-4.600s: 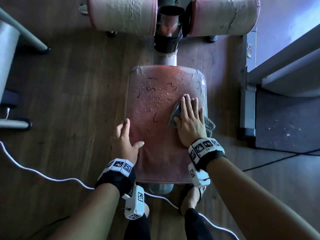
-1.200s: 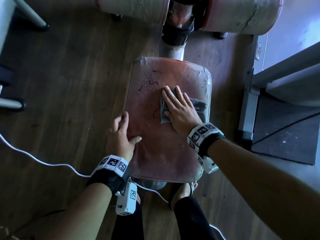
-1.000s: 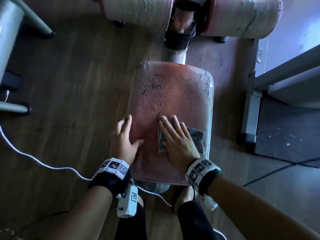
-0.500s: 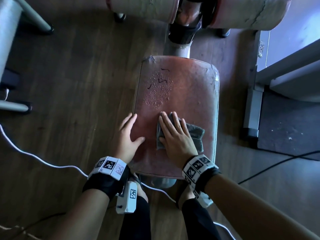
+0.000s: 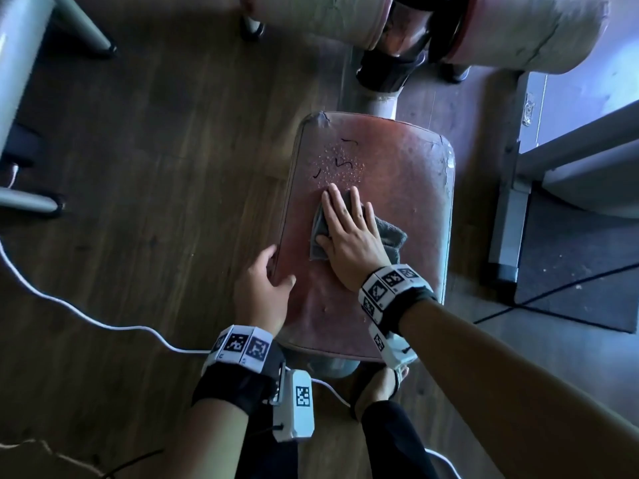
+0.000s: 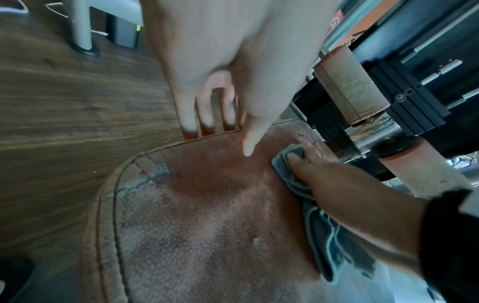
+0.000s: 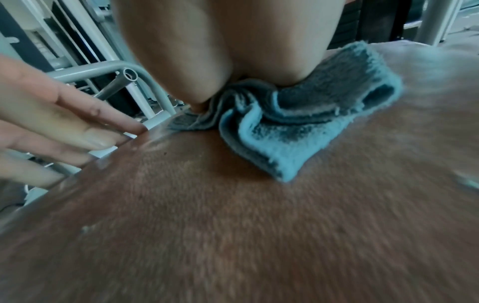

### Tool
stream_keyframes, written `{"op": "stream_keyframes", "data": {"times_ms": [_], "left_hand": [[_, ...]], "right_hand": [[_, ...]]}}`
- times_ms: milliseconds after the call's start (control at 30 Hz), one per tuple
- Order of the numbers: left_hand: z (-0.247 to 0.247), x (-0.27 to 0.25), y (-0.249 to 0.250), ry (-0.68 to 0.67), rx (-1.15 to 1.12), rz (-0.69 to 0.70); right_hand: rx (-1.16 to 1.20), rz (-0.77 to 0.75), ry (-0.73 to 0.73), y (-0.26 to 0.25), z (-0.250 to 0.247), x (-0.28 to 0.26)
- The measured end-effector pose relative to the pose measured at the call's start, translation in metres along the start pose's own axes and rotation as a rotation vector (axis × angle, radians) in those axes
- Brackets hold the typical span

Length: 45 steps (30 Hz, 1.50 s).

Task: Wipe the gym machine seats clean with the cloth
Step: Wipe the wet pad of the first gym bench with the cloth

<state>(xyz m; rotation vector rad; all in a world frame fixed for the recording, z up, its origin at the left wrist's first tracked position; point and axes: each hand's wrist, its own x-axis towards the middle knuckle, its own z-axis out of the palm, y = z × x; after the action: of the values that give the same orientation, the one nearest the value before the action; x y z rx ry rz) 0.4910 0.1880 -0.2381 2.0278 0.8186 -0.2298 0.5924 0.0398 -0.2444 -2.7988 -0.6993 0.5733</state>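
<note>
The head view is dim and blue-tinted, with daylight entering from the upper right and dark shadow over the floor (image 5: pixel 138 202) at left, while both wrist views are brighter but motion-blurred, soft at close range and strongly warped toward the frame edges.

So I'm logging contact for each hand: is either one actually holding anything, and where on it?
Neither grips anything. The right hand presses flat on the cloth's middle; the left hand rests on the seat's left edge.
</note>
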Motion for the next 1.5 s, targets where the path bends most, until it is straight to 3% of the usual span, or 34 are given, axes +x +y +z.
{"op": "stream_keyframes", "data": {"times_ms": [200, 300, 567, 667, 833, 1100, 1267, 1367, 1500], "left_hand": [[-0.002, -0.003, -0.003, -0.017, 0.080, 0.039], [-0.004, -0.006, -0.005, -0.051, 0.115, 0.040], [-0.002, -0.006, -0.001, -0.064, 0.186, -0.016], [-0.001, -0.008, -0.004, -0.062, 0.218, 0.028], [0.001, -0.008, -0.008, -0.046, 0.222, 0.050], [-0.003, -0.013, 0.000, -0.025, 0.258, 0.075], [-0.003, -0.011, 0.000, -0.033, 0.236, 0.056], [-0.002, -0.010, -0.003, -0.043, 0.242, 0.090], [-0.001, -0.009, -0.001, -0.019, 0.235, 0.074]], "right_hand": [[-0.117, -0.209, -0.037, -0.017, 0.000, 0.026], [-0.148, -0.233, -0.027, -0.016, 0.002, 0.029], [0.039, 0.037, 0.065, -0.030, -0.001, 0.043], [0.102, 0.109, 0.071, -0.032, 0.005, 0.026], [0.078, 0.101, 0.056, -0.023, 0.005, 0.021], [0.009, 0.078, 0.063, -0.027, -0.011, 0.084], [-0.007, -0.006, 0.098, -0.021, 0.000, 0.042], [-0.009, 0.056, 0.115, -0.010, 0.005, 0.022], [0.009, 0.140, 0.135, -0.010, 0.000, 0.039]]}}
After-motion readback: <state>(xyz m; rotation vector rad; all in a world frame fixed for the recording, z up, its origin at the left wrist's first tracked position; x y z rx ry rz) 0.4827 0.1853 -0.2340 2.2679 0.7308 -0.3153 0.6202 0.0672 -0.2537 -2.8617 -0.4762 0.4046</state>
